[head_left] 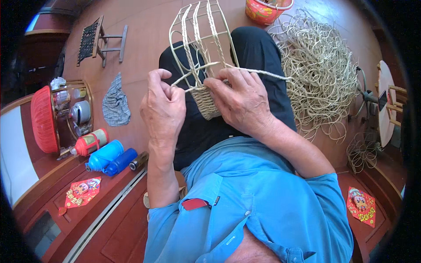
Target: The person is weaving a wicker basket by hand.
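Note:
A pale wire-frame basket (193, 30), its near end woven with straw cord (205, 103) and long cords running along its bars, rests between the person's dark-trousered knees. At its left edge my left hand (163, 107) is closed, pinching a short stretch of cord (190, 89) between thumb and forefinger. My right hand (240, 100) lies over the right side of the woven part, fingers bent onto the weave and cord; its fingertips are partly hidden. A loose cord (267, 73) runs from beside the right hand toward a heap of straw cord (322, 74).
A folding stool (90, 39), grey cloth (116, 103) and rack with a red cover (44, 118) stand at left, near flasks (105, 155). A flowered bucket (267, 9) is beyond the right knee. A round board (383, 103) and loose coil (362, 151) sit far right.

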Demonstrator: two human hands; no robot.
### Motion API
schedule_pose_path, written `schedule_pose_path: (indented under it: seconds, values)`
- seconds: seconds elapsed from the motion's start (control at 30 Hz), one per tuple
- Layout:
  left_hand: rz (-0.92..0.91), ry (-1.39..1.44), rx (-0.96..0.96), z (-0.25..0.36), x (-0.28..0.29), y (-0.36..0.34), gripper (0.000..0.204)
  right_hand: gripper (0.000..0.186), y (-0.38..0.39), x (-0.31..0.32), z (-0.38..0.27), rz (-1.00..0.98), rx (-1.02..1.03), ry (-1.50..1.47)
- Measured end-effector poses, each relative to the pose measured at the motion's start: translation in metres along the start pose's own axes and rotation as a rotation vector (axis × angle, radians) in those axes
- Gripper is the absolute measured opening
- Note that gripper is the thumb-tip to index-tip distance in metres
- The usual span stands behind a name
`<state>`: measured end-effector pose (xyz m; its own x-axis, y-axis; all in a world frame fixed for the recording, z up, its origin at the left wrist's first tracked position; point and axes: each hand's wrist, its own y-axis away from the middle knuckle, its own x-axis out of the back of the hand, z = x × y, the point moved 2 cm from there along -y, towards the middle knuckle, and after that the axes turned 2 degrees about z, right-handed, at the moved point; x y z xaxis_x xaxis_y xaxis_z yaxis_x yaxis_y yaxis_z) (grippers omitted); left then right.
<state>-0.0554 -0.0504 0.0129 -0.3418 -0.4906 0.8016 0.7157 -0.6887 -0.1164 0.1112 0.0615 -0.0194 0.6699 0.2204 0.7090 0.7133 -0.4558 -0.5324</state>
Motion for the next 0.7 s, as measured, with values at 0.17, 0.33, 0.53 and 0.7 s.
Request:
schedule_pose_path:
  seconds: [0.17,0.33,0.53,0.7]
  values:
    - [0.005,-0.045,-0.045,-0.006,0.012,-0.010,0.027,0.024,-0.001,-0.003,0.000,0.028,0.030,0.042]
    - [-0.087,-0.034,-0.096,0.002,0.004,-0.015,0.025,0.035,0.003,0.000,0.001,0.001,-0.023,0.045]
    - [0.045,-0.264,-0.409,0.007,-0.003,-0.026,0.032,0.027,0.006,-0.006,0.008,0.086,-0.003,0.041]
    - [-0.109,0.313,0.089,-0.045,-0.001,-0.031,0.027,0.026,0.005,-0.005,0.000,0.065,-0.008,0.051]
